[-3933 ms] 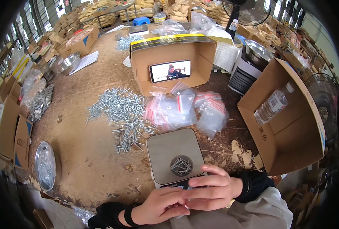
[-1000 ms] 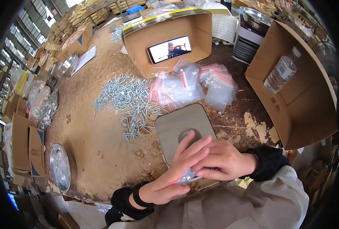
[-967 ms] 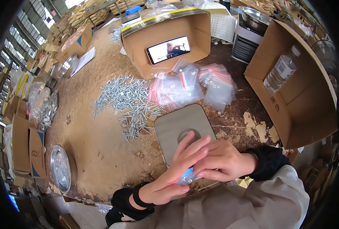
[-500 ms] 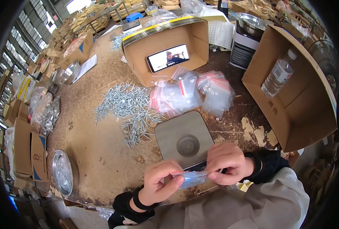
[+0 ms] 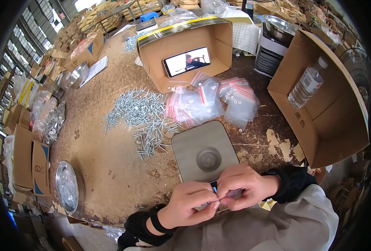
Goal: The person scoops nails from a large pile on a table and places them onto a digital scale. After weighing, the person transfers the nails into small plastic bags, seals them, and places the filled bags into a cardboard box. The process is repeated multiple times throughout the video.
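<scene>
In front of me, my left hand [image 5: 191,205] and my right hand [image 5: 240,186] meet with thumbs and index fingers pinched together. Between them they grip a small clear zip bag [image 5: 236,193], mostly covered by my fingers; what it contains cannot be made out. Just beyond my hands lies a grey square scale [image 5: 189,146], with a shallow round recess or dish [image 5: 209,160] on its top. My right hand overlaps its near edge. Farther off is a heap of silvery screws [image 5: 131,111], beside a spread of red-edged zip bags [image 5: 193,104] and another stack of them [image 5: 240,100].
A phone [image 5: 187,62] leans in an open cardboard box [image 5: 152,79] at the back. Another box [image 5: 294,119] on the right holds a water bottle [image 5: 305,88]. A metal bowl [image 5: 59,188] with plastic bags stands at left. Behind is a small dark-fronted appliance [image 5: 270,60].
My hands have drawn together along the bag's upper edge, the left one moving right. The bag, stretched between them before, is now mostly hidden by fingers. The view has shifted slightly.
</scene>
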Motion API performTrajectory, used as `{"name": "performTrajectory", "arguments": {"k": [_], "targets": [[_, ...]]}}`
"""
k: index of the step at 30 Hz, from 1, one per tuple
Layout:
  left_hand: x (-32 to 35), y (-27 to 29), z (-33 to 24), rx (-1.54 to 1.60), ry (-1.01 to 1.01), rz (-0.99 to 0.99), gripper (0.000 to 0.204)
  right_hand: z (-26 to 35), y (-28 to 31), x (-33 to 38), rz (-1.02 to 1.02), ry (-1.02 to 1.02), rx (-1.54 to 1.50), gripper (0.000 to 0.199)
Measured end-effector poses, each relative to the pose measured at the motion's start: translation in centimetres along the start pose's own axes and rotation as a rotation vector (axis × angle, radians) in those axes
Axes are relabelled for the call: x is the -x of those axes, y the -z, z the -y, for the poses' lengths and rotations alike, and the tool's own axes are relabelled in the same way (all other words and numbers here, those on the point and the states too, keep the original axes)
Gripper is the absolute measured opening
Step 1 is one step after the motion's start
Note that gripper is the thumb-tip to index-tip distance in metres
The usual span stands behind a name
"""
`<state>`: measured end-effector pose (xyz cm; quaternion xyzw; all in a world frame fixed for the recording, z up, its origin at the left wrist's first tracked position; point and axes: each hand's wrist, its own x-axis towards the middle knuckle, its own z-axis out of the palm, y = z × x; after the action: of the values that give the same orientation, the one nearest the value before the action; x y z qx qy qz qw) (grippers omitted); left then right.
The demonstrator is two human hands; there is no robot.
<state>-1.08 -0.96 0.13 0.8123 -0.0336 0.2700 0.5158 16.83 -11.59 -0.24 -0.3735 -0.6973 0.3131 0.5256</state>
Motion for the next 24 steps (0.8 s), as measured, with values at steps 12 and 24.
{"name": "performTrajectory", "arguments": {"k": [12, 24], "targets": [[-0.01, -0.2, 0.23, -0.071, -0.052, -0.065, 0.011, -0.14, 0.15, -0.03, -0.006, -0.016, -0.026, 0.011], [-0.06, -0.17, 0.28, -0.149, -0.061, -0.025, 0.019, -0.03, 0.16, 0.29, -0.014, -0.054, 0.037, 0.011]]}}
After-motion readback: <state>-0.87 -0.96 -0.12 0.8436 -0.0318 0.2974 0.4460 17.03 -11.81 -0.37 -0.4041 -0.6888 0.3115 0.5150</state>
